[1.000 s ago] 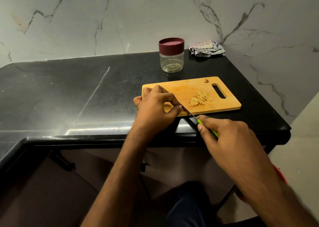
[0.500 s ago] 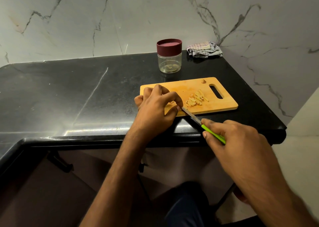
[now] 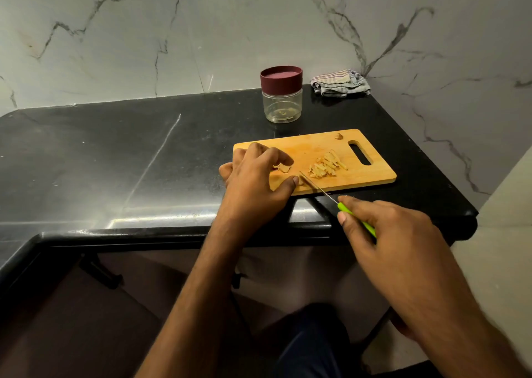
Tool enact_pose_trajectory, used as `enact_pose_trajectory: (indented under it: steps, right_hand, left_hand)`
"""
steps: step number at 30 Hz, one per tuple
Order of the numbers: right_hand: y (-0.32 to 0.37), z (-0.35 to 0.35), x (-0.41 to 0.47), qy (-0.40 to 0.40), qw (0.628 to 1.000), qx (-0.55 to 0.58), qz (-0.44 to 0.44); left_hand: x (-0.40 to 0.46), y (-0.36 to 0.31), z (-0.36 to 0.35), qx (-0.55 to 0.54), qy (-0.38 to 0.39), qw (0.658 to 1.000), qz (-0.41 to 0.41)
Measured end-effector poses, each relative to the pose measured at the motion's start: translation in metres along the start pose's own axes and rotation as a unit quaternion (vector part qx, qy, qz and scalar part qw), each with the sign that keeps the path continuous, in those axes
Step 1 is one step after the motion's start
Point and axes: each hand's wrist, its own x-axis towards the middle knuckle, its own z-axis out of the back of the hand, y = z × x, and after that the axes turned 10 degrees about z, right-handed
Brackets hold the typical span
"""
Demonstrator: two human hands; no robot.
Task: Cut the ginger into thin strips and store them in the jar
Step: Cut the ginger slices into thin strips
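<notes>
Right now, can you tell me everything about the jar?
The jar is small, round and see-through, plastic by the look of it, with a dark red lid closed on top. It stands upright on the black counter, behind the wooden cutting board and left of a folded cloth. It looks almost empty. Nothing touches it.

Black countertop carries cutting board, lidded jar, folded cloth
</notes>
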Motion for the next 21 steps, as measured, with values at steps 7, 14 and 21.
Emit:
enact_pose_trajectory:
  steps: [7,14,21]
  right_hand:
    - [0.003,0.0,0.001,-0.004,0.999,0.036,0.015]
    - [0.001,0.002,-0.002,-0.004,0.999,0.03,0.018]
    - [0.005,-0.006,0.012,0.011,0.999,0.031,0.004]
  left_hand:
    - [-0.001,-0.002,0.002,-0.012,0.01,1.0,0.02]
    - [0.0,-0.003,0.004,-0.013,0.017,0.999,0.028]
    - [0.003,-0.005,0.005,-0.021,0.025,0.999,0.033]
